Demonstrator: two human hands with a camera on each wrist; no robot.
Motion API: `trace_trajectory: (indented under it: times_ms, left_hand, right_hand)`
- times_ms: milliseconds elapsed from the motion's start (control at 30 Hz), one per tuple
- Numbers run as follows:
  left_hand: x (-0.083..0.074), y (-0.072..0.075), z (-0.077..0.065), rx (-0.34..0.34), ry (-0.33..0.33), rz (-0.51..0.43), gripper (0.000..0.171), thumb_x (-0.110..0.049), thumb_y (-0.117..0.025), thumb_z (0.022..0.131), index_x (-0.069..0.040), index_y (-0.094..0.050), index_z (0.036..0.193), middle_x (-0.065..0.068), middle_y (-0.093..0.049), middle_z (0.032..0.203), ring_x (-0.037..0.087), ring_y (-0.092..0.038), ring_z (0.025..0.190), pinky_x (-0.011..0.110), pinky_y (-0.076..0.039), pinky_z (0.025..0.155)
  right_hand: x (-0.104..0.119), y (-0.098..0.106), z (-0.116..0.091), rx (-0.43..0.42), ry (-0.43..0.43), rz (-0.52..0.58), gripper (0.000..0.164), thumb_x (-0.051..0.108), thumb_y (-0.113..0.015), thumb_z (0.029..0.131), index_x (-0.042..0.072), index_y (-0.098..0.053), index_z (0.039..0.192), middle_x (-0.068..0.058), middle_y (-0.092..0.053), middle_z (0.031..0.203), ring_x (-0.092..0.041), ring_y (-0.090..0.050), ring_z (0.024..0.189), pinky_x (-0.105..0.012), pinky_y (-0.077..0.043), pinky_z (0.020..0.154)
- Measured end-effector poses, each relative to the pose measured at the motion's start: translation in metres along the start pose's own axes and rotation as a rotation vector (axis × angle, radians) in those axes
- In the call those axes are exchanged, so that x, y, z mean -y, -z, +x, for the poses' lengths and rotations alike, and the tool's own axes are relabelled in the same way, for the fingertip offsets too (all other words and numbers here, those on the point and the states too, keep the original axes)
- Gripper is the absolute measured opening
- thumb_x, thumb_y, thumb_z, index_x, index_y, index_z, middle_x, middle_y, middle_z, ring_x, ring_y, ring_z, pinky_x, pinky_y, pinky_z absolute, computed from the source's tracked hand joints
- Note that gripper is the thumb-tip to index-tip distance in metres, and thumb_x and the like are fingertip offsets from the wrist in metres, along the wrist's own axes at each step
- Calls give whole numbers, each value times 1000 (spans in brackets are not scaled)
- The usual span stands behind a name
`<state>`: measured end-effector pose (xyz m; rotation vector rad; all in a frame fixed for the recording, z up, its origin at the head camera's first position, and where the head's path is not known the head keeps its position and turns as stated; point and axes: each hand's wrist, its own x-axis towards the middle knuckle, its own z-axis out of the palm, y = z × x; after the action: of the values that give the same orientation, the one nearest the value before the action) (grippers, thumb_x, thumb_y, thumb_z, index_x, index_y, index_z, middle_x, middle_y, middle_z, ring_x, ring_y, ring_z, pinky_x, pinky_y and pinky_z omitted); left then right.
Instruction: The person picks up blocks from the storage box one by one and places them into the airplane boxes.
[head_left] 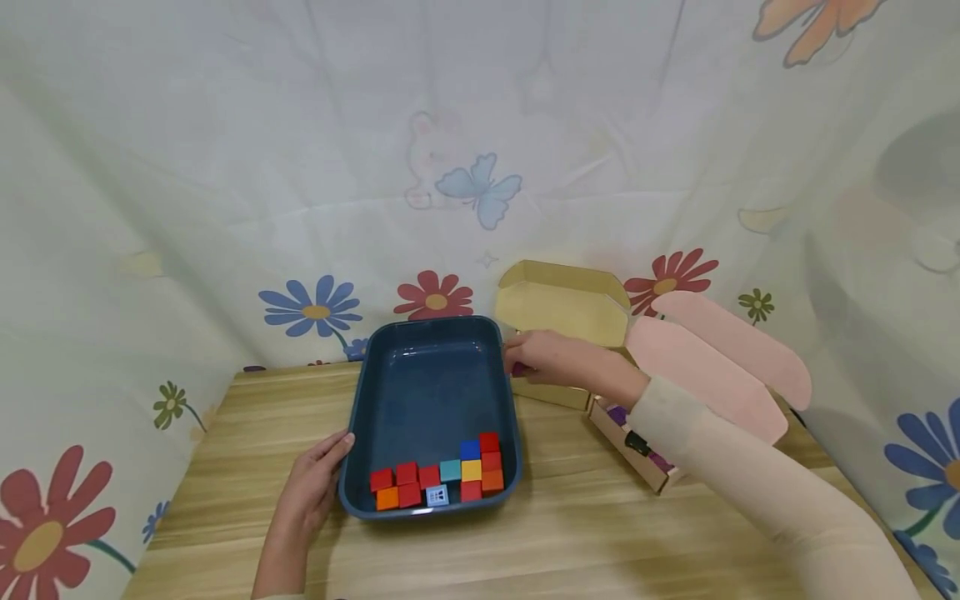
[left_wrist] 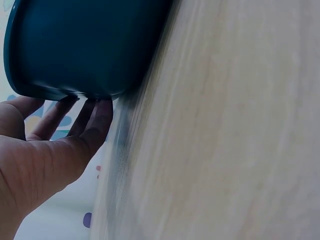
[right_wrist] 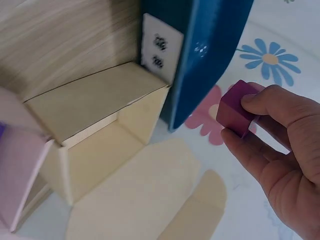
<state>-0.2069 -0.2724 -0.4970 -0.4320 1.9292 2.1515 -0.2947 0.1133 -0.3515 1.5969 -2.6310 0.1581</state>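
A dark blue tray stands on the table, with several coloured cubes gathered at its near end, mostly red and orange. Against the tray's left outer wall, my left hand rests its fingertips; in the left wrist view these fingers touch the wall fairly straight. My right hand pinches a purple cube between thumb and fingers, beside the tray's right rim near the far end. The head view mostly hides that cube behind the hand.
Right of the tray stands a yellow cardboard box, its lid raised. A pink box with its lid open lies farther right, partly behind my right sleeve, with purple things inside. A patterned cloth hangs around the table.
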Motion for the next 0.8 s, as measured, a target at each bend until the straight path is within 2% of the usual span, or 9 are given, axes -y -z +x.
trace_trajectory:
  times_ms: [267,400,533,633,800]
  left_hand:
    - [2,0,2,-10,0,-16,68,-35,-63,91,-3,-35,145,15,-36,146,3,-57,106,22,-48,90]
    - [2,0,1,-11,8,-21,68,-36,-64,90,-3,-37,144,16,-37,145,6,-59,105,24,-49,90]
    - [2,-1,0,-5,17,-18,67,-35,-63,90,-4,-37,144,15,-36,146,7,-58,107,25,-49,91]
    - [1,0,-1,-9,10,-21,66,-33,-63,91,-4,-37,144,14,-36,146,9,-57,110,25,-48,92]
    - [0,0,-1,-9,3,-16,67,-35,-63,91,-4,-37,144,13,-37,146,12,-55,114,26,-47,93]
  right_hand:
    - [-21,-9,-29,52,-5,24,8,2,-71,82,5,-69,89,-6,-65,87,-16,-60,77,-28,-53,70]
    - [-33,-12,-51,85,-8,6,12,0,-71,81,5,-69,92,-8,-66,91,-16,-61,77,-28,-54,70]
    - [-38,-10,-77,119,-30,5,16,-3,-71,78,7,-68,90,-5,-64,86,-12,-55,71,-23,-51,64]
    - [-38,-8,-95,187,-82,31,14,-1,-73,77,7,-67,87,-2,-60,78,-10,-50,66,-21,-47,59]
    - [-40,-10,-121,378,-270,71,18,2,-75,78,10,-66,92,4,-60,76,-8,-50,66,-22,-48,62]
